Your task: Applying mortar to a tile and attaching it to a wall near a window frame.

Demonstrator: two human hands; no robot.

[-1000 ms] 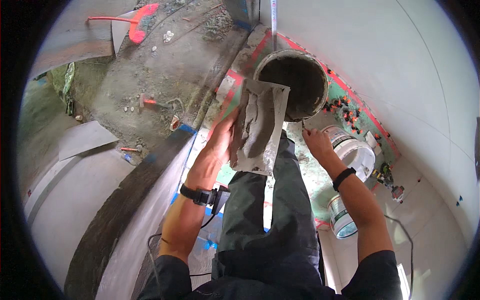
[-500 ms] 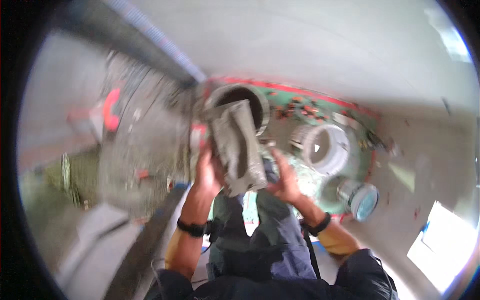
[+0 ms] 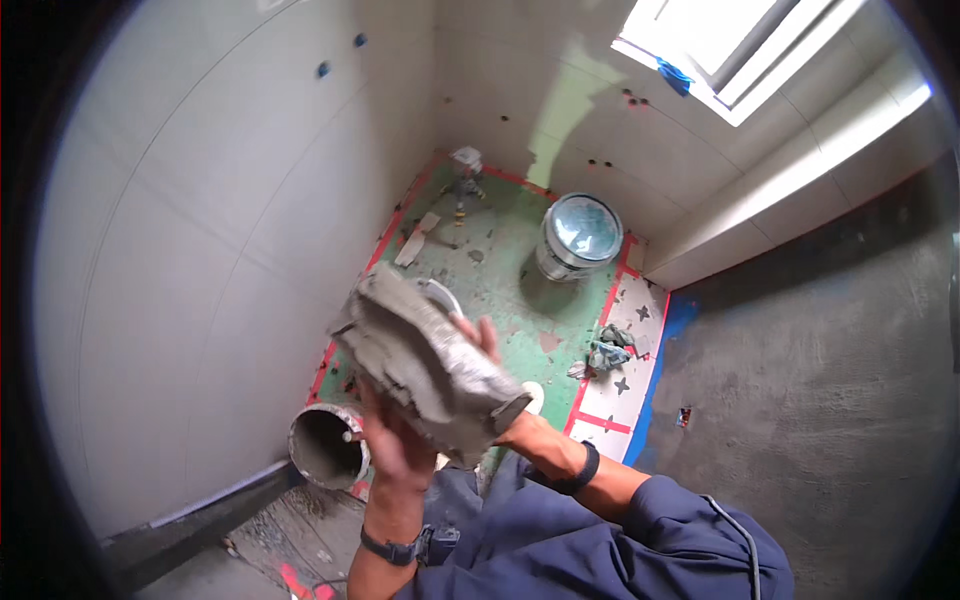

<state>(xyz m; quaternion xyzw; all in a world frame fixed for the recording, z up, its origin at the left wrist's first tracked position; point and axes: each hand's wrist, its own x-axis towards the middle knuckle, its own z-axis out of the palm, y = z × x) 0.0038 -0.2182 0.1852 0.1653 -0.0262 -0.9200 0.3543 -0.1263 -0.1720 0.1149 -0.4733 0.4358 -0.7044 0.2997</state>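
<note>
**Slab lifted away from the pipe**

Head view: both hands grip a grey, mortar-caked slab [image 3: 432, 368], held tilted in the air in front of the person's chest. The left hand [image 3: 392, 448] cups it from below, fingers closed on its lower edge; the right hand [image 3: 487, 345] is mostly hidden behind its upper right side, fingertips showing above its rim, so it holds on too.

A second ago the slab hung right at the mouth of the pipe [image 3: 326, 446], and half a second ago it was still just over it. Now the slab sits up and to the right of the pipe, clear of the opening, which lies bare at the foot of the white wall. The view has swung round as well: the pipe, then near the top of the picture, is now at lower left.

The lidded bucket [image 3: 577, 235] stands well beyond the pipe on the green floor [image 3: 510, 290], near the far wall. Grey screed [image 3: 800, 340] lies far right of the pipe.
</note>
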